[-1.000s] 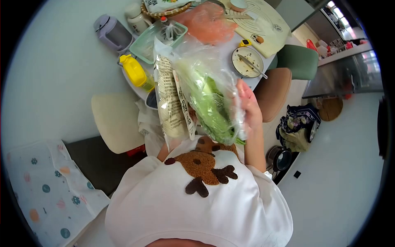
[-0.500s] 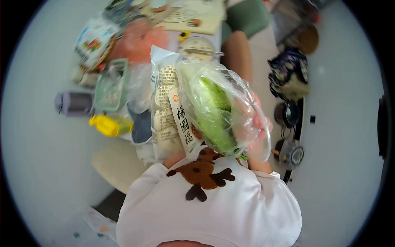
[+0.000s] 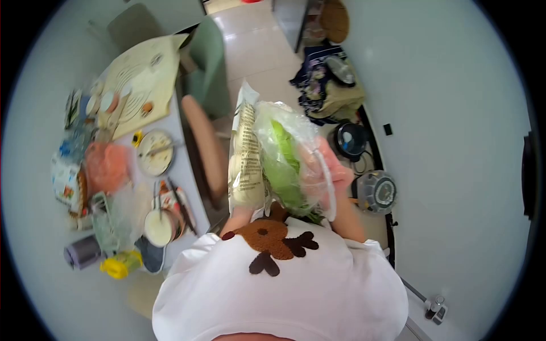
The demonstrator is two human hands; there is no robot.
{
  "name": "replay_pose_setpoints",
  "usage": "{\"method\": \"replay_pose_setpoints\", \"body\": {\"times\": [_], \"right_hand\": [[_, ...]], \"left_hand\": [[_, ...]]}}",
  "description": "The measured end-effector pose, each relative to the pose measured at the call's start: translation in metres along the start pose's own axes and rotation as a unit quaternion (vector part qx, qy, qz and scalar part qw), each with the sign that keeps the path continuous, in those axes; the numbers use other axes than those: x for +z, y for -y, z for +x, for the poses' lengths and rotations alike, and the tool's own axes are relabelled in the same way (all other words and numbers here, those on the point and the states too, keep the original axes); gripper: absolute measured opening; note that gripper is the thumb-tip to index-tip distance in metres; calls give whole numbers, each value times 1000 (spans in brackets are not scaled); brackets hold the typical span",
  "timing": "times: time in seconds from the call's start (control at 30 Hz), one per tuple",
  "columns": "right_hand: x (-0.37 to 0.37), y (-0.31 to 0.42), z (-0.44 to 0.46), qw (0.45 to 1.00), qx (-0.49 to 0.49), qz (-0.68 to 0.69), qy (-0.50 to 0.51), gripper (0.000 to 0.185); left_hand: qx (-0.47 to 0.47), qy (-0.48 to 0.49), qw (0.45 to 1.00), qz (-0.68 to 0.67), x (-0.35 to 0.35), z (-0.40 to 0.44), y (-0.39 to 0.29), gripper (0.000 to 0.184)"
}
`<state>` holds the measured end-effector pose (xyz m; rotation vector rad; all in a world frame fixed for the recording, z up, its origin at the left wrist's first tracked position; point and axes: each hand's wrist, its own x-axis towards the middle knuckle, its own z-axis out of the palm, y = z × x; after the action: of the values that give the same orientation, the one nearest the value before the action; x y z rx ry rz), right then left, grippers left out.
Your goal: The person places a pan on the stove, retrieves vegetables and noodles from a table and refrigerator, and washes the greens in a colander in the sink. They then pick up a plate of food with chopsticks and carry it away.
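Observation:
Green leafy vegetable (image 3: 281,162) in a clear plastic bag is held in front of my chest by my right hand (image 3: 327,170), whose fingers press round the bag's right side. Upright beside it on the left is a printed clear package (image 3: 245,159) with pale contents. My left hand (image 3: 241,215) is at the bottom of this package, mostly hidden behind it, and seems to support it from below. The bag and the package touch along their sides.
On the left, a table (image 3: 193,196) bears a plate (image 3: 154,152) with a knife, a red plastic bag (image 3: 108,166), a green container and a yellow bottle (image 3: 120,265). A pink chair (image 3: 203,148) and green chair (image 3: 208,68) stand beside it. Pots (image 3: 350,140) line the right wall.
My view has swung right, so the table now lies at the left and the floor and right-hand pots show more. Both hands still hold the bag and package before my chest.

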<state>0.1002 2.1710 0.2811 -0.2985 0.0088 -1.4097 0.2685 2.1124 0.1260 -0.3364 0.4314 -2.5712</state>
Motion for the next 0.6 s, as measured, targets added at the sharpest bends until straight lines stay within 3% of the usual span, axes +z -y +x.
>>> {"method": "replay_pose_setpoints", "body": {"times": [0.1,0.2,0.27,0.3,0.37,0.6], "right_hand": [[-19,44,10,999,-11,23,29,31],[-30,74,21,995,-87,15,-43,28],[-44,91,32,965,-132,-8,-225,26],[-56,100,42,965,-134,-6,-225,26],[-79,123,66,984,-105,140,9,22],[-97,236,206,997,-76,-1,-12,18]], "left_hand": [[-43,-3,999,-31,-6,68,9,41],[-64,-8,996,-54,-10,125,7,40],[-72,-10,995,-64,-13,160,-2,40],[-75,-13,995,-69,-13,175,-9,40],[-80,-21,993,-81,-14,207,-26,39],[-86,-28,990,-111,6,323,-132,38]]}}
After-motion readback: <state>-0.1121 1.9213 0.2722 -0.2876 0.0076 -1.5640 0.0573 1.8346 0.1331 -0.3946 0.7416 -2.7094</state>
